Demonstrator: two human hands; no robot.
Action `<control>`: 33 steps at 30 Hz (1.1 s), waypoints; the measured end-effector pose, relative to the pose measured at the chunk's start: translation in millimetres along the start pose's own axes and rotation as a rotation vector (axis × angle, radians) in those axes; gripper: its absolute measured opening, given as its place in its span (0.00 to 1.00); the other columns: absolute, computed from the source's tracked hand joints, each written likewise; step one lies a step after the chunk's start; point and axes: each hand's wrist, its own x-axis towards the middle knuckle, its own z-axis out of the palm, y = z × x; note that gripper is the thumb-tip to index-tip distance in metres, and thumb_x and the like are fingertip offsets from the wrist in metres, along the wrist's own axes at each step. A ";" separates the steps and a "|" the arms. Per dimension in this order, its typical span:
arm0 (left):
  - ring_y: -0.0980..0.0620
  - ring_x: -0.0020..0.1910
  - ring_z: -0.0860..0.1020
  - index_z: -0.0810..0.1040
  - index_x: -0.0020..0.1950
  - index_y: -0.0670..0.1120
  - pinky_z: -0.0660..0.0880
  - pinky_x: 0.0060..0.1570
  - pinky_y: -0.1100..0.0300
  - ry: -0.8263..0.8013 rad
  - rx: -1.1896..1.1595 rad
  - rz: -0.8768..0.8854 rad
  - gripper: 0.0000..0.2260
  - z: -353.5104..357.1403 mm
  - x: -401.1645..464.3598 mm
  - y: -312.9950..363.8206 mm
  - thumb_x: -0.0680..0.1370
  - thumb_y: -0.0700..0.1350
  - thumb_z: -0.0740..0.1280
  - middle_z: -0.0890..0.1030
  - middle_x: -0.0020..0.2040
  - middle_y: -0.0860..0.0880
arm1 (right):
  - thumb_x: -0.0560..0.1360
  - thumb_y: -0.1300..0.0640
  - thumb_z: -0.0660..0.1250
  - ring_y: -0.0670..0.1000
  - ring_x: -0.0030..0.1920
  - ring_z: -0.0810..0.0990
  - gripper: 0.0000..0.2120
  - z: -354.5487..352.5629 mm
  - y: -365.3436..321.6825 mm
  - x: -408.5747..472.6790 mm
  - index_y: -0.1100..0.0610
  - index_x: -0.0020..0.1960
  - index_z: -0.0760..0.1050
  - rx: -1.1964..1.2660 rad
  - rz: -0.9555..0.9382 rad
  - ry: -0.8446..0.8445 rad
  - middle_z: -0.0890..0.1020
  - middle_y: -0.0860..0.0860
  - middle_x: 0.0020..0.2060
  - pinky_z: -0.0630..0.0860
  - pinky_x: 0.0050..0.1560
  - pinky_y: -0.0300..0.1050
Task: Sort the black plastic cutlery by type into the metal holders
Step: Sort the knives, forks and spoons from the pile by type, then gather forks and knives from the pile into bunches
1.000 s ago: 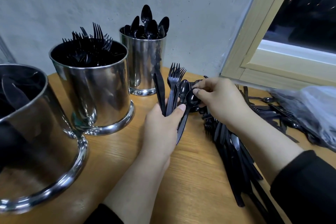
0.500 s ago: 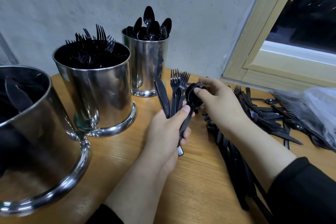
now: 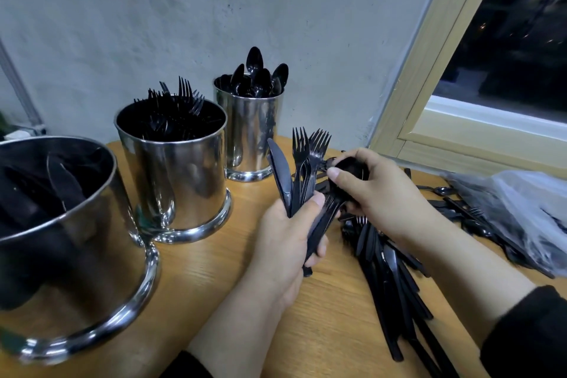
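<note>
Two hands work one upright bunch (image 3: 302, 175); left hand (image 3: 285, 242) grips its handles; right hand (image 3: 371, 190) pinches spoon bowl (image 3: 349, 167) at top right.

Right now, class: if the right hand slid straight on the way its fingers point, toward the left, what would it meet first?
The right hand would first meet the forks fanned upright in the left hand, then the knife beside them. The spoon holder lies beyond, though depth is hard to judge.
</note>
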 end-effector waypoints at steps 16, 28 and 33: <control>0.53 0.25 0.63 0.71 0.42 0.45 0.60 0.23 0.63 0.135 0.210 0.205 0.12 -28.0 -38.3 121.3 0.84 0.46 0.66 0.70 0.32 0.48 | 0.80 0.50 0.67 0.53 0.39 0.80 0.04 -23.6 -110.9 6.5 0.44 0.48 0.73 -0.147 -0.392 0.379 0.82 0.47 0.38 0.79 0.43 0.52; 0.55 0.25 0.61 0.74 0.43 0.47 0.55 0.24 0.62 0.177 0.064 0.218 0.10 -32.1 -26.2 153.0 0.84 0.44 0.67 0.69 0.32 0.50 | 0.82 0.54 0.64 0.56 0.44 0.76 0.06 26.4 -135.3 132.0 0.55 0.57 0.72 -0.365 -0.534 0.319 0.78 0.51 0.43 0.69 0.43 0.49; 0.54 0.26 0.60 0.74 0.43 0.47 0.55 0.25 0.60 0.202 0.107 0.197 0.09 -36.6 -8.8 155.9 0.83 0.45 0.67 0.70 0.32 0.50 | 0.83 0.55 0.62 0.55 0.45 0.74 0.07 44.8 -128.4 164.4 0.57 0.58 0.72 -0.417 -0.484 0.279 0.78 0.51 0.44 0.63 0.41 0.46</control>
